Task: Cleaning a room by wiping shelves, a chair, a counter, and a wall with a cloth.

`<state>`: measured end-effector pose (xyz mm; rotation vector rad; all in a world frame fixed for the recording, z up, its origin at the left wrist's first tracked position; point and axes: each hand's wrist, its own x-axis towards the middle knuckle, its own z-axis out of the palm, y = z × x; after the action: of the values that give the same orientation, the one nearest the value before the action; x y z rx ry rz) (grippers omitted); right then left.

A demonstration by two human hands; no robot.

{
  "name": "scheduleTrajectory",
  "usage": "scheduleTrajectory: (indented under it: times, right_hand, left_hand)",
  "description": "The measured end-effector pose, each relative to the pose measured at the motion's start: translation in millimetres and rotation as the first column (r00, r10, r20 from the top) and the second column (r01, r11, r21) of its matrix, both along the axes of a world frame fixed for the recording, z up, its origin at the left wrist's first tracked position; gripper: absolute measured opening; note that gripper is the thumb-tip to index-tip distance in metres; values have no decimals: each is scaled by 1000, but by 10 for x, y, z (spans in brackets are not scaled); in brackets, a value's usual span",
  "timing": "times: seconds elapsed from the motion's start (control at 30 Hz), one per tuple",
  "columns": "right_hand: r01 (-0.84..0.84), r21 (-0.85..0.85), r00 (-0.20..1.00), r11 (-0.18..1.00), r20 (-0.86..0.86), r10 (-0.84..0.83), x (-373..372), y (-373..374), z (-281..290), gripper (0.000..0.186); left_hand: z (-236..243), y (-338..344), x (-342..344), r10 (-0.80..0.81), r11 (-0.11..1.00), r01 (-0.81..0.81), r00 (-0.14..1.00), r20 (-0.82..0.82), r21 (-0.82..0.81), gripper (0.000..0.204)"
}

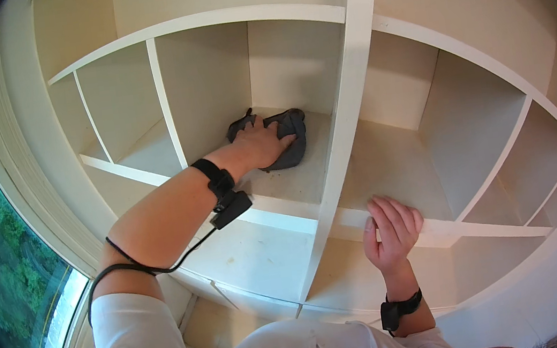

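Note:
My left hand (260, 144) reaches into a cubby of the white shelf unit (348, 115). It presses on a bunched dark grey cloth (294, 145) lying on the cubby floor, holding it with the fingers spread over the top. The fingertips partly sink into the folds. To the right of the tall upright divider, my right hand (392, 228) rests on the front edge of another shelf board. Its fingers are stretched out, the thumb stands a little apart, and nothing is in it.
A black strap with a small box (228, 205) and a cable hangs on my left forearm. A black band (402, 309) circles my right wrist. At the left is a window (16, 265) with trees outside. Below the cubby lies a white ledge (254, 258). Thin upright partitions (167, 104) divide the shelves.

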<state>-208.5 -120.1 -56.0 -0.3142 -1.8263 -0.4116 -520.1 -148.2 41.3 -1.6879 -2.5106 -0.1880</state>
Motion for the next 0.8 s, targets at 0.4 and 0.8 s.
scheduleTrajectory:
  times: [0.4,0.8]
  right_hand:
    - [12,-47,999,999,43,-10,63,4,4,26]
    - [2,42,1000,999,-31,0,-25,51,-31,24]
  left_hand:
    - [-6,-994,23,-229,973,229,973,39,12,76]
    - [47,-279,192,41,999,-40,998,36,-26,71]
